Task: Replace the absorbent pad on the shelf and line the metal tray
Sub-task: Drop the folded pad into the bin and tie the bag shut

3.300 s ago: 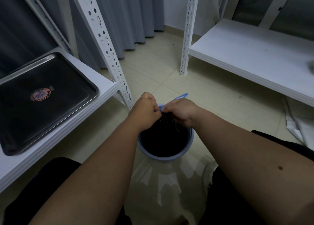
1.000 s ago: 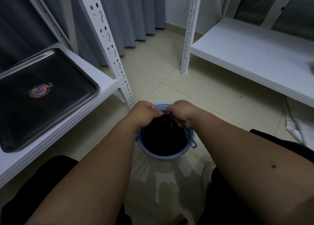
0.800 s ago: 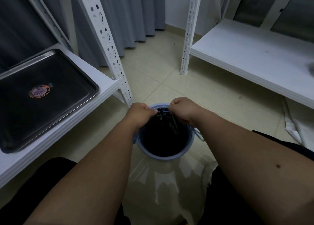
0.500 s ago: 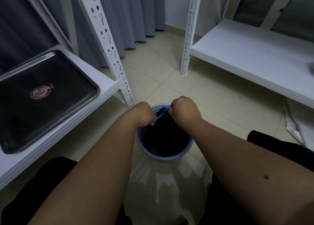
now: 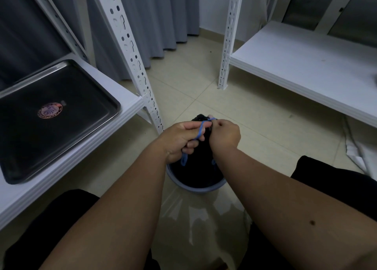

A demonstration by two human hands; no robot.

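Down at the centre of the view, both hands meet over a small blue bin (image 5: 201,187) that stands on the tiled floor (image 5: 255,122). A black bag (image 5: 201,165) lines the bin, its gathered top pulled up between the hands. The left hand (image 5: 180,140) is curled round a blue drawstring (image 5: 201,130); the cord loops over its fingers and one end hangs down below the fist into the bin. The right hand (image 5: 224,135) is a closed fist just beside the left, pinching the same cord at the bag's neck.

At 9 o'clock, a metal tray (image 5: 55,118) lies flat on the left shelf (image 5: 130,109), bare and unlined, with a round sticker (image 5: 50,111) near its middle. A white perforated post (image 5: 132,57) rises at the corner of that shelf, between tray and bin. At 2 o'clock a second white shelf (image 5: 302,65) runs along the right side, carried by another post (image 5: 227,35). Below its near edge, at 3 o'clock, something white and crumpled (image 5: 361,155) lies on the floor; what it is cannot be told. Grey curtains (image 5: 155,18) hang at 12 o'clock. A clear plastic sheet (image 5: 202,224) lies on the floor at 6 o'clock, between the person's dark-clad knees.
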